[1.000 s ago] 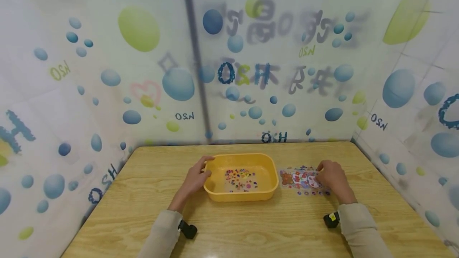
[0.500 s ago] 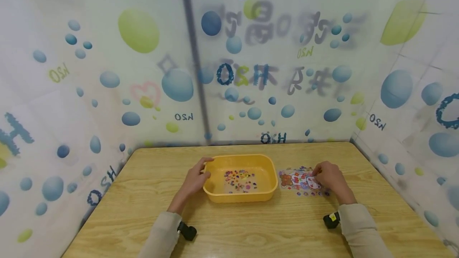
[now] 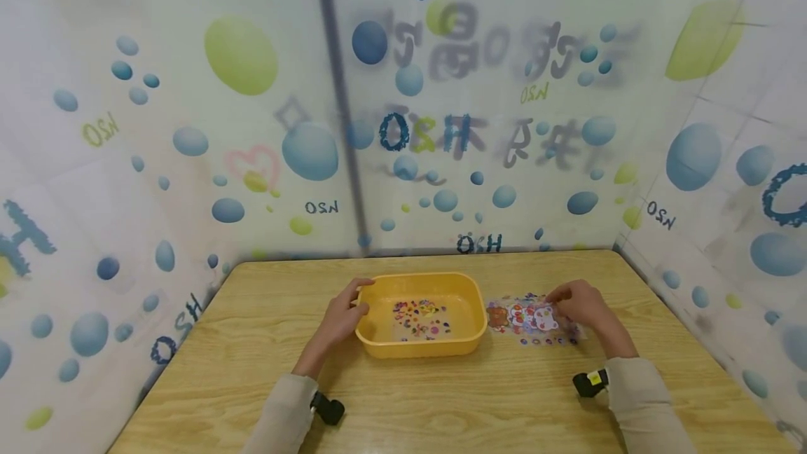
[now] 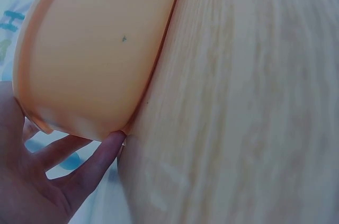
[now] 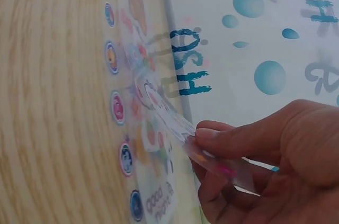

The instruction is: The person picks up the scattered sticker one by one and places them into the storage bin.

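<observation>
My left hand holds the left end of a yellow plastic tub. In the left wrist view, fingers of that hand lie against the tub's outer wall. Inside the tub is a clear sheet of small colourful stickers. To the right of the tub, my right hand pinches the right part of a clear sticker sheet printed with a bear and white cartoon figures. The right wrist view shows the pinched clear film bent up between thumb and fingers, above more stickers lying flat.
Both stand on a light wood-grain table, which meets a wall covering with blue and green bubbles at the back. Similar covering flanks the table on both sides. Small black cameras are worn on the wrists.
My right hand has raised the pinched end of the sticker sheet a little, and its wrist has shifted slightly right. My left hand keeps its place on the tub.
</observation>
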Motion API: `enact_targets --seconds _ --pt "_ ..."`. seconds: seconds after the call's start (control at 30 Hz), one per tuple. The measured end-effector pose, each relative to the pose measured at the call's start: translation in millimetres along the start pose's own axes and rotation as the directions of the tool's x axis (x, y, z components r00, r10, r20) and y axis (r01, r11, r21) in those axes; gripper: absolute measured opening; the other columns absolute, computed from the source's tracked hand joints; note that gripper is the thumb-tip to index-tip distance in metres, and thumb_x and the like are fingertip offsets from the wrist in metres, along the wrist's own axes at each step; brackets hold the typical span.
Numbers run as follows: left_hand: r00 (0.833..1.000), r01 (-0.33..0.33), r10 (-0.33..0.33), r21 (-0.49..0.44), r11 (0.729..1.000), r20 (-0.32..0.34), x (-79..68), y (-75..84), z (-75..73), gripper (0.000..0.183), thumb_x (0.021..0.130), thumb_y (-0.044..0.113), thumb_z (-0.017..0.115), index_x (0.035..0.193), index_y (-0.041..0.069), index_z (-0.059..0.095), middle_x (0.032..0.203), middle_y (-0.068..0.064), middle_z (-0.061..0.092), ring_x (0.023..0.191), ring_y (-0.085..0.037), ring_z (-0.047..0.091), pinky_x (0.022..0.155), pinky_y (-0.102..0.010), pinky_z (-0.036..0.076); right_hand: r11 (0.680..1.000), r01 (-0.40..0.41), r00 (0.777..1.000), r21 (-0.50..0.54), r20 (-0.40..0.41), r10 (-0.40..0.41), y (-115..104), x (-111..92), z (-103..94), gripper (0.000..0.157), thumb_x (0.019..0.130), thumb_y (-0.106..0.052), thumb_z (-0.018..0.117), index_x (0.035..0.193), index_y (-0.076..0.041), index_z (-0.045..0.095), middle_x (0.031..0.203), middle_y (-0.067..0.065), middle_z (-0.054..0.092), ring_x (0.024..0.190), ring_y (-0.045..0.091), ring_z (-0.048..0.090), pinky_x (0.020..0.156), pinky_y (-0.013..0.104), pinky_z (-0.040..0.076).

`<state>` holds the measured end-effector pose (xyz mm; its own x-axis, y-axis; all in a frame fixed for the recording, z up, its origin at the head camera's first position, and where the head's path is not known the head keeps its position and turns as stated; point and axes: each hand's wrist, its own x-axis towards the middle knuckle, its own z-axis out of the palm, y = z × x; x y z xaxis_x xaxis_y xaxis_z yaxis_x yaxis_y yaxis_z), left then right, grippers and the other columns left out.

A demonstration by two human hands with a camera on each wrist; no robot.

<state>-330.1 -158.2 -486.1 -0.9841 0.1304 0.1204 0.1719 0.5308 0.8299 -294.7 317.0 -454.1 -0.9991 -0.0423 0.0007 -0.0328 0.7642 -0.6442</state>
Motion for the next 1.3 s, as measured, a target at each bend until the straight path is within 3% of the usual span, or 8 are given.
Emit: enact_targets --seconds 0.53,0.8,1.3 --pt "1.0 -0.009 0.009 0.011 1.0 0.005 0.1 -0.4 0.3 0.048 0.096 0.008 0.054 0.143 0.018 0.056 0.147 -0.022 0.059 0.121 -0.038 0.064 0.094 -0.05 0.057 0.997 -0.012 1.0 0.072 0.005 0.012 -9.7 -3.7 -10.1 0.026 0.089 0.001 0.066 0.113 0.009 0.072 0.093 0.017 0.068 0.068 0.019 0.055 0.057 0.031 0.051" --pt "1.0 0.0 0.0 0.013 1.0 0.001 0.9 -0.5 0.9 0.048 0.097 0.008 0.054 0.144 0.019 0.056 0.148 -0.021 0.058 0.12 -0.036 0.064 0.094 -0.049 0.057 0.993 0.018 0.999 0.12 -0.043 -0.013 -20.1 -9.1 -18.0 0.028 0.09 0.004 0.063 0.116 0.012 0.069 0.108 0.03 0.069 0.073 0.019 0.062 0.061 0.033 0.059" --pt "1.0 0.005 -0.005 0.019 1.0 0.001 -0.4 2.0 -0.2 0.048 0.097 0.008 0.053 0.144 0.018 0.056 0.149 -0.02 0.057 0.121 -0.037 0.064 0.095 -0.05 0.057 0.989 0.079 0.989 0.124 -0.135 -0.062 -24.5 -14.8 -31.7 0.027 0.093 0.003 0.064 0.119 0.011 0.069 0.115 0.032 0.068 0.074 0.017 0.069 0.064 0.033 0.061"
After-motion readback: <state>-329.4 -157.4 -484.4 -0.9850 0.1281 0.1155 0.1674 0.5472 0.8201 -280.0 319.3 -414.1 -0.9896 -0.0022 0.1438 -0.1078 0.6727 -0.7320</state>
